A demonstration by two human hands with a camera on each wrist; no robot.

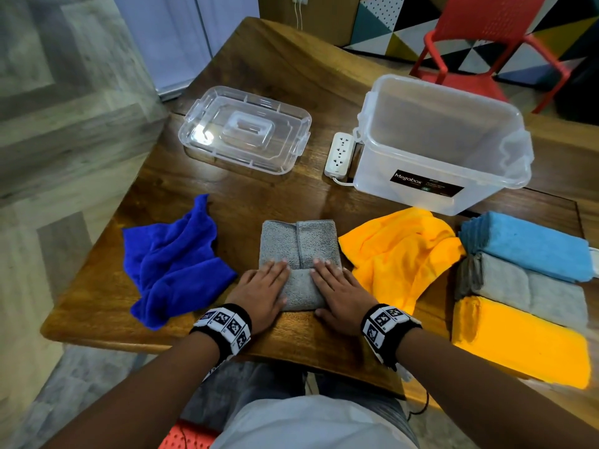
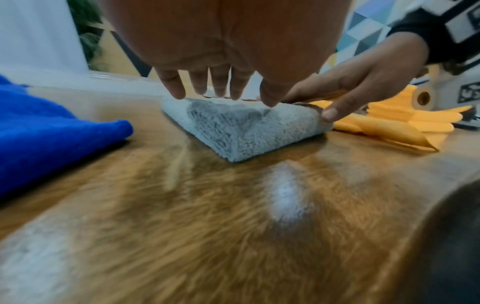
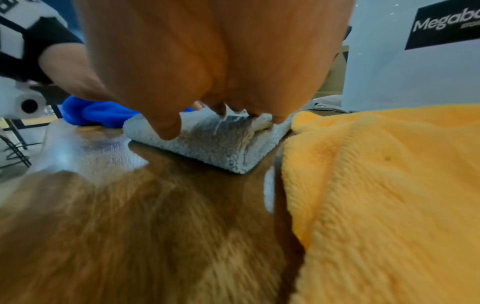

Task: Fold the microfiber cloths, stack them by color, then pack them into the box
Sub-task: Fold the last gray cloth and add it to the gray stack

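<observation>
Head view: grey cloth, partly folded, lies flat at the middle of the table's near edge. Near part is doubled over the rest; a seam runs up the middle of the far part. Left hand lies flat on the left side of the fold, fingers straight and close together, pressing down. Right hand does the same on the right side, thumb out on the wood of the table beside the cloth. Neither hand grips anything.

Left wrist view: fingertips of the left hand rest on top of the fold; right thumb sits at the cloth's right edge.

Crumpled blue cloth lies left of the grey one, toward the left edge. Loose orange cloth lies just to its right. Along the right edge, three folded stacks: light blue stack farthest, grey stack in the middle, orange stack nearest. Clear box, open, stands at the far right; its lid lies upside down at the far left. White power strip lies between them, close against the box.
</observation>
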